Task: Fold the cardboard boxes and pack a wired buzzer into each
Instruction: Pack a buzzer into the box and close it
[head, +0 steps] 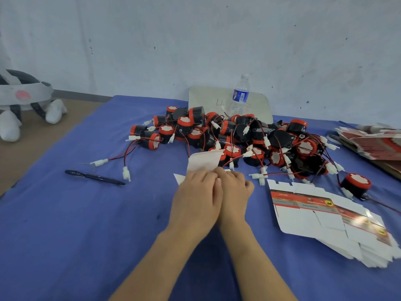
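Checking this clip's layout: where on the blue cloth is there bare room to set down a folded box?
Bare cloth: the near-left patch, from the pen to the left hand; a narrower strip between the right hand and the flat box stack. Crowded: the buzzer pile behind the cardboard box both hands hold.

Both forearms, bare, are reaching in from the lower edge and converging toward centre. Left hand (195, 198) and right hand (235, 192) are lying palm-down, side by side, touching along their inner edges. Fingers of both are curling down over the box (204, 161) and gripping it; the right thumb is sticking out to the right.
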Motion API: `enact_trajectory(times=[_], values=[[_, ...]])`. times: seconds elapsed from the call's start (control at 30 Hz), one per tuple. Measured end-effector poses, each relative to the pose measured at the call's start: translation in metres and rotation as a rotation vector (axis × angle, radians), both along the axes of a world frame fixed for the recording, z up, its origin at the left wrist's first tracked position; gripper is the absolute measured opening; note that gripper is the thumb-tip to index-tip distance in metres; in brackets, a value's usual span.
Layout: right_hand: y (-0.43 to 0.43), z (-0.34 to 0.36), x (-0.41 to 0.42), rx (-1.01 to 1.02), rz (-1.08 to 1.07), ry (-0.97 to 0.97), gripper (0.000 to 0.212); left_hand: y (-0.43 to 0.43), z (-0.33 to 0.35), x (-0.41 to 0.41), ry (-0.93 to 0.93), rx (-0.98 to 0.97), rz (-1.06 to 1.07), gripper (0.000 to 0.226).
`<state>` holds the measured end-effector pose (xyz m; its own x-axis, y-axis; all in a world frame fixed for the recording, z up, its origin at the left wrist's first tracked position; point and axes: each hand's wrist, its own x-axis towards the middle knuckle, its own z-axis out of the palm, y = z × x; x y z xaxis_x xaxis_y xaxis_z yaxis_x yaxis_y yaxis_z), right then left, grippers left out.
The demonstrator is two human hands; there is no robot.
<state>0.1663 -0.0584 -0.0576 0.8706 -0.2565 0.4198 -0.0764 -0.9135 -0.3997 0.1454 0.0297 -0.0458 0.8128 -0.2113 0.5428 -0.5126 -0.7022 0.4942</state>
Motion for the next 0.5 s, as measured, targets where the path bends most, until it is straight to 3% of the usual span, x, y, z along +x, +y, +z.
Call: enact_trajectory(times=[0.17, 0.23, 0.33, 0.5], values=[[-0.010, 0.000, 0.002, 0.028, 0.054, 0.025, 0.018, 0.002, -0.010, 0.007, 0.146, 0.060, 0.012, 0.040], [-0.016, 0.003, 0.001, 0.231, 0.065, -0.095, 0.017, 0.007, -0.010, 0.009, 0.147, 0.131, 0.008, 0.033], [-0.032, 0.011, 0.000, 0.707, -0.043, -0.284, 0.012, 0.012, -0.007, 0.009, 0.102, 0.319, 0.024, 0.024], [-0.050, 0.011, 0.004, 1.028, -0.018, -0.225, 0.045, 0.010, 0.000, 0.006, 0.118, 0.421, 0.025, 0.018]])
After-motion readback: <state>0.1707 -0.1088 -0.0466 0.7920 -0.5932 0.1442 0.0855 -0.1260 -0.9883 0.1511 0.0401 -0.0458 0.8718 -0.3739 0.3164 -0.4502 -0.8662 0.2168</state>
